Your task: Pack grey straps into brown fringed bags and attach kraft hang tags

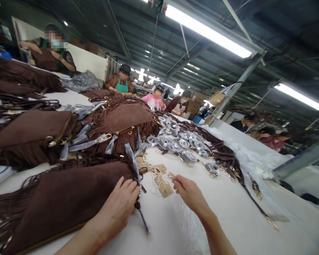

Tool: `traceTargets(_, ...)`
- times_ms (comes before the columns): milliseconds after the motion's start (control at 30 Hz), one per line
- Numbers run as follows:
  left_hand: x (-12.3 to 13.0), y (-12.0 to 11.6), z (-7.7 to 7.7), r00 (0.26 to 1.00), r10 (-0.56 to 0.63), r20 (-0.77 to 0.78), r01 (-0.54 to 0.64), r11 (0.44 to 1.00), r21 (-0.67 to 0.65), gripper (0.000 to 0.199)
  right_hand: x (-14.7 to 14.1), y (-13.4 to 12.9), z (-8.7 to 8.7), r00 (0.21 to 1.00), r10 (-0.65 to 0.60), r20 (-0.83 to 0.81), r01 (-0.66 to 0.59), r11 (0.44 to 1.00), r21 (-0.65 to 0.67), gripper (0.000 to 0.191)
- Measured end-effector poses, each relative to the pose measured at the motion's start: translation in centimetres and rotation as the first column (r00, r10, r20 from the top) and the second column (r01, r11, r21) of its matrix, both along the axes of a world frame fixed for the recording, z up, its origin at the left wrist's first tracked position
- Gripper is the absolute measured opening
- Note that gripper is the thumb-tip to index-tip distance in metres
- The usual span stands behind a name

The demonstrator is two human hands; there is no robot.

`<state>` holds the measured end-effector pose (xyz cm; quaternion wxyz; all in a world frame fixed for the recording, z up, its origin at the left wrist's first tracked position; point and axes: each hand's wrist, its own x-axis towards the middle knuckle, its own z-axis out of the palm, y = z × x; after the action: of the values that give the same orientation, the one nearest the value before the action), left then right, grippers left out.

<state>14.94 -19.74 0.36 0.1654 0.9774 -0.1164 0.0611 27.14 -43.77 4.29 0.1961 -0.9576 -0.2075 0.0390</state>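
A dark brown fringed bag lies on the white table at the lower left. My left hand rests on the bag's right end, beside its metal ring and a strap, its fingers bent over the edge. At the centre, my right hand is closed, with its fingertips pinched on the white string of a tan paper tag. Several more tan tags with white strings lie in a small heap between the two hands.
More brown fringed bags are piled behind and to the left. Wrapped coiled straps and loose brown straps lie behind right. Clear plastic lines the right side. Several people work farther back.
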Motion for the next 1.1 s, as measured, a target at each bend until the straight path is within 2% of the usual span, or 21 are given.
traceTargets(133,0.5,1.0,0.3,0.999,-0.035,-0.020,0.034,0.998,-0.059,0.028,1.2,-0.3,-0.2,1.000,-0.025,0.015,0.026,0.998,-0.049,0.025)
traceTargets(200,0.4,1.4,0.6,0.999,-0.026,-0.023,0.024,0.997,-0.067,0.026,1.4,-0.1,-0.4,1.000,-0.014,0.017,0.016,0.997,-0.077,0.024)
traceTargets(367,-0.1,2.9,1.4,0.995,0.021,-0.095,-0.029,0.996,-0.081,0.035,1.8,0.4,-0.9,1.000,0.009,0.011,-0.008,0.991,-0.136,0.027)
traceTargets(467,-0.3,4.0,2.1,0.980,-0.036,-0.197,0.016,0.994,-0.105,0.045,2.2,0.7,-1.2,1.000,0.018,0.008,-0.016,0.985,-0.174,0.027)
traceTargets(567,-0.5,4.6,2.6,0.960,-0.107,-0.259,0.071,0.987,-0.145,0.064,2.7,1.3,-1.2,0.999,0.026,0.018,-0.021,0.976,-0.217,0.027)
traceTargets(667,-0.8,4.4,2.5,0.960,-0.084,-0.266,0.050,0.990,-0.133,0.082,3.4,2.2,-1.1,0.999,0.035,0.039,-0.023,0.964,-0.264,0.027)
traceTargets(767,-1.4,3.8,2.4,0.964,-0.050,-0.262,0.020,0.993,-0.119,0.085,4.2,3.2,-1.2,0.997,0.043,0.057,-0.022,0.949,-0.315,0.026)
traceTargets(933,-2.2,2.9,2.6,0.961,-0.033,-0.274,-0.023,0.980,-0.198,0.091,5.2,5.1,-2.3,0.996,0.037,0.079,-0.003,0.924,-0.383,0.023)
traceTargets(1000,-2.0,2.8,2.2,0.968,-0.024,-0.248,-0.033,0.974,-0.224,0.089,5.5,5.9,-2.9,0.996,0.028,0.087,0.010,0.912,-0.410,0.024)
traceTargets(1100,-1.6,2.9,1.2,0.981,0.026,-0.194,-0.083,0.954,-0.288,0.074,6.2,6.5,-3.3,0.995,0.021,0.094,0.022,0.899,-0.437,0.024)
